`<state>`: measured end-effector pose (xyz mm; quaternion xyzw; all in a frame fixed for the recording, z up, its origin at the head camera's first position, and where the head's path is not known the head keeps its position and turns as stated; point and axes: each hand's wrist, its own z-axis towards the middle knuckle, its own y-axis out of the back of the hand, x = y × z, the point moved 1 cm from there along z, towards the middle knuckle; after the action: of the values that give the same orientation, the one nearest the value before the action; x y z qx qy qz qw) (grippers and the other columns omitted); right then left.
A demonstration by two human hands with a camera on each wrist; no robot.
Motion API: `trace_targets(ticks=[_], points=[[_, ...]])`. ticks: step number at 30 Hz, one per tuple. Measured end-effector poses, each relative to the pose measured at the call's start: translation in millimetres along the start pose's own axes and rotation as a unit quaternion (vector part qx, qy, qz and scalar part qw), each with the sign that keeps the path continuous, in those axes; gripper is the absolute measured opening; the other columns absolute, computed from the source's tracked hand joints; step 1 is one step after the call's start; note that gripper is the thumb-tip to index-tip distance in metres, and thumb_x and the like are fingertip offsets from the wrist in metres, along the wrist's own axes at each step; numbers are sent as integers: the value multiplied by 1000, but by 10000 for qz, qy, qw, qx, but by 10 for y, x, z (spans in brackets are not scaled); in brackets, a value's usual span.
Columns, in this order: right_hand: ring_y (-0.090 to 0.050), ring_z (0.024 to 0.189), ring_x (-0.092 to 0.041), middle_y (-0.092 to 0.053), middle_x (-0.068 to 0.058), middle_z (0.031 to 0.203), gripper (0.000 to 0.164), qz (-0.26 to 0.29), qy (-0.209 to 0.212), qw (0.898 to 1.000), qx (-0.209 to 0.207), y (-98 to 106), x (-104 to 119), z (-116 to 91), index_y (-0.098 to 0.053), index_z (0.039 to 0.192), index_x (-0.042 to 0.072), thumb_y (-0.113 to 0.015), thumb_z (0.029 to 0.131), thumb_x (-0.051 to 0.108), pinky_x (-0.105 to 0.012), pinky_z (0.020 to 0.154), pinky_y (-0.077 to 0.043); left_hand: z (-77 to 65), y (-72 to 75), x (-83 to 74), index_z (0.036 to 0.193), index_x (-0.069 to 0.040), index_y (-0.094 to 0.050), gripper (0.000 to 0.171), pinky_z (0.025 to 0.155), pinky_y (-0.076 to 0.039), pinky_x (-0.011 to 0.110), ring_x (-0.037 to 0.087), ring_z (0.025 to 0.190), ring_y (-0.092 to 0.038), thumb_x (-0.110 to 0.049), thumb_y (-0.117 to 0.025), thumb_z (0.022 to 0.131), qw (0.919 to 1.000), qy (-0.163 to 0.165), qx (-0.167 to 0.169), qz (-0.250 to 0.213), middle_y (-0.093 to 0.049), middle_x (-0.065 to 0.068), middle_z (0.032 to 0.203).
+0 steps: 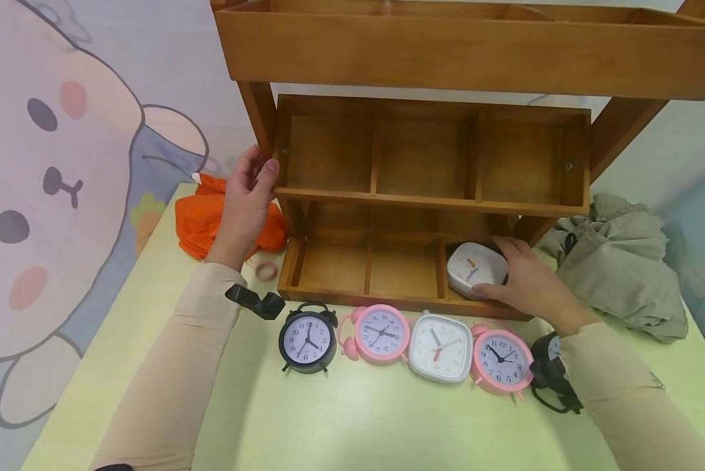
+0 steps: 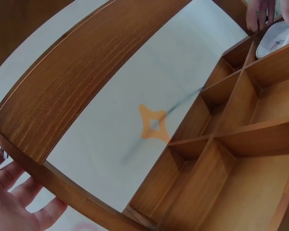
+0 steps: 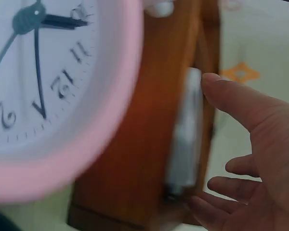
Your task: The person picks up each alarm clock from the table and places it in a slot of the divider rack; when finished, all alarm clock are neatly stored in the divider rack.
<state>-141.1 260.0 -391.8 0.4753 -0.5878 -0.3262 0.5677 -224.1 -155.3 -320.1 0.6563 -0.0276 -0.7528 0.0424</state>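
A brown three-tier wooden shelf (image 1: 435,204) with divided trays stands on the table. My left hand (image 1: 249,190) grips it at the left end of the middle tray; in the left wrist view this hand's fingers (image 2: 26,190) lie along the wooden side. In the right compartment of the bottom tray lies a white square alarm clock (image 1: 476,265), face up and slightly tilted. My right hand (image 1: 526,281) holds this clock between thumb and fingers. In the right wrist view, the tray wall and a pink clock (image 3: 130,120) hide much of it.
Before the shelf lie a black alarm clock (image 1: 308,340), a pink one (image 1: 382,333), a white one (image 1: 441,347), another pink one (image 1: 501,360) and a black one (image 1: 555,373) partly under the right sleeve. Orange cloth (image 1: 202,219), a ring (image 1: 265,271) and a grey-green bag (image 1: 623,261) flank the shelf.
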Motion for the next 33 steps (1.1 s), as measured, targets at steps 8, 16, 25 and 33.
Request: trace_targets(ticks=[8,16,25,33], points=[[-43,121,-55,-27,-35,152,105,441,-189,9963,-713,191,-224,-664,-18,155,0,-75,83,50,-74,91,-40,22,-9,-44,152,-23,-34,57,113,-41,44,21,139,-44,-38,-53,101,9999,134,75,51,-41,0,155],[-43,118,-58,-26,-31,155,100,974,-879,9831,-1273,-11,-536,-1315,-16,158,6,-76,85,39,-71,85,-40,52,-4,-110,151,-25,-35,55,114,-40,45,20,139,-43,-40,-52,101,9998,51,107,128,-41,-1,154],[-39,121,-56,-30,-39,146,103,1021,-1111,9832,-1030,-449,-844,-1576,-16,153,-7,-78,84,38,-57,83,-46,25,3,-90,151,-26,-34,55,115,-38,46,21,140,-42,-39,-52,101,9998,96,120,85,-40,-1,154],[-33,125,-57,-30,-41,142,102,1180,-982,9830,-1010,-588,-896,-1573,-18,151,-10,-79,82,34,-74,94,-35,-6,-8,-33,151,-24,-33,55,115,-39,46,21,139,-42,-37,-52,102,9998,106,135,53,-40,0,154]])
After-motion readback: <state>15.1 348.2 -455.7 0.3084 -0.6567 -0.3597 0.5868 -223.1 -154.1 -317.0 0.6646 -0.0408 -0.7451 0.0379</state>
